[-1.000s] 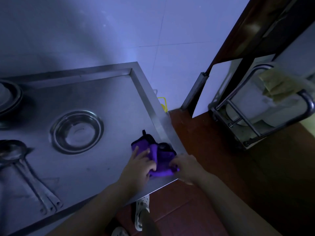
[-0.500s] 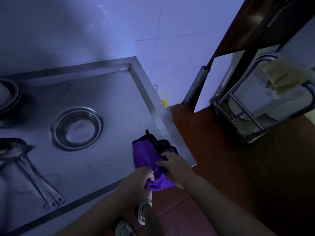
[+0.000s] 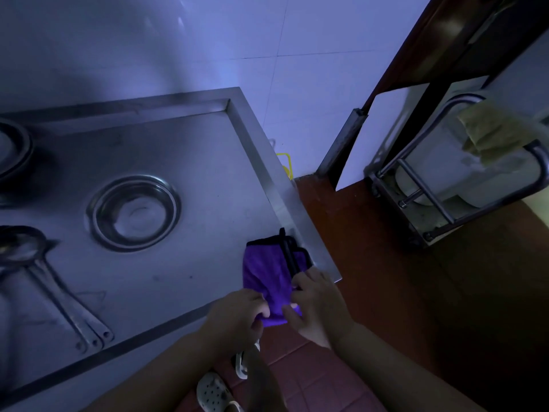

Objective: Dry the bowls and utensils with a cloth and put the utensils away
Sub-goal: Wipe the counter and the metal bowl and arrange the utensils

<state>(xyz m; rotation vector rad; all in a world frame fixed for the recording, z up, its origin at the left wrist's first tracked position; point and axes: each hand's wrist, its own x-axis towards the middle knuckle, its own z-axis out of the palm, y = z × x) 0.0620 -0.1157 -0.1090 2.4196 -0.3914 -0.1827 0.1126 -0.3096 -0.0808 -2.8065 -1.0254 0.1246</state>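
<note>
A purple cloth (image 3: 266,273) with black trim lies at the near right corner of the steel table (image 3: 184,144), its lower end hanging over the edge. My left hand (image 3: 237,315) grips that lower end. My right hand (image 3: 316,304) holds the cloth's right side, fingers curled on it. A steel bowl (image 3: 133,212) stands on the table's middle. Three steel ladles (image 3: 56,289) lie at the left, handles pointing toward me. Part of another bowl (image 3: 12,147) shows at the far left.
A tiled wall rises behind the table. To the right stands a metal rack (image 3: 430,197) holding white dishes, with a yellowish cloth (image 3: 499,132) draped on its rail. A dark wooden door frame (image 3: 416,55) is beside it. My sandalled feet (image 3: 219,391) are on red floor tiles.
The cloth has been drawn toward me over the table's near edge. My left hand went from pressing on top of it to gripping its lower end; my right hand shifted along its right side.
</note>
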